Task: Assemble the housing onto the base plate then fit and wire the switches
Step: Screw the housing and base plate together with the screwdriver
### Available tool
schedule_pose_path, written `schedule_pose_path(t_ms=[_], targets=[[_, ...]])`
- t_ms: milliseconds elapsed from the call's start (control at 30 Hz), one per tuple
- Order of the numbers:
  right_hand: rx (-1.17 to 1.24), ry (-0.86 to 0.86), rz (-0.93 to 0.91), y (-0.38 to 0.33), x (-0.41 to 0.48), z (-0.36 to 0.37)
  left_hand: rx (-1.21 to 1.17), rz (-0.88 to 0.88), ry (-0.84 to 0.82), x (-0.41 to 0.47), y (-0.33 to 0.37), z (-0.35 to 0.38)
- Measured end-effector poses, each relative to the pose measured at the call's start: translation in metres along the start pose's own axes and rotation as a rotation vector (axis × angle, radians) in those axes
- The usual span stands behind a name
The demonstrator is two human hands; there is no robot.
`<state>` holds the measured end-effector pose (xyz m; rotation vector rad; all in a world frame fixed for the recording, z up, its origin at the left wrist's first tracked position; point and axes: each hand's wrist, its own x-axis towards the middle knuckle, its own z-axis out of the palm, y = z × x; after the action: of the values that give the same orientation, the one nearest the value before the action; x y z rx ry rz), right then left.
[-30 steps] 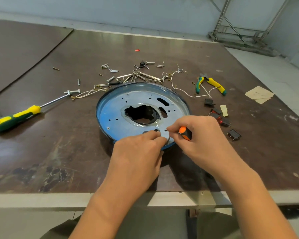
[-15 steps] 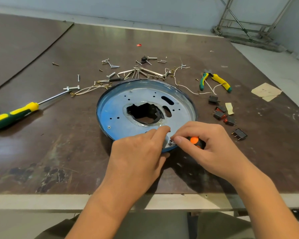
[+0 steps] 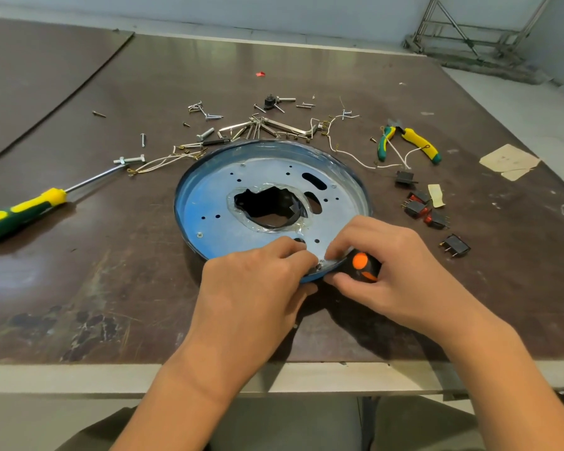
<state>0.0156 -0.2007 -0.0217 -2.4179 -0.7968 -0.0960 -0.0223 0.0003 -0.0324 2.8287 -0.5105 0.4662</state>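
Your left hand (image 3: 258, 284) pinches the housing (image 3: 209, 203) at its rim (near edge). Your right hand (image 3: 401, 271) grips the orange-and-black screwdriver (image 3: 362, 266) just beside it

Housing (image 3: 196, 203) was blue, the base plate (image 3: 339, 203) inside it silvery. Stubby screwdriver (image 3: 362, 265) black with orange patches, long screwdriver (image 3: 23, 211) and pliers (image 3: 415, 139) both yellow-and-green. Switches (image 3: 419, 205) black and red, wires (image 3: 355, 159) white, table (image 3: 95, 288) dark brown, scuffed.
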Motion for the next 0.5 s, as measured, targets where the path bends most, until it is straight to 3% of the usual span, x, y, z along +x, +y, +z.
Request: schedule_pose_path(t_ms=[500], targets=[[0.077,-0.034,-0.043,-0.0017,0.0058,0.0035,0.032,-0.018,-0.021,0.0018,0.0009,-0.0003]])
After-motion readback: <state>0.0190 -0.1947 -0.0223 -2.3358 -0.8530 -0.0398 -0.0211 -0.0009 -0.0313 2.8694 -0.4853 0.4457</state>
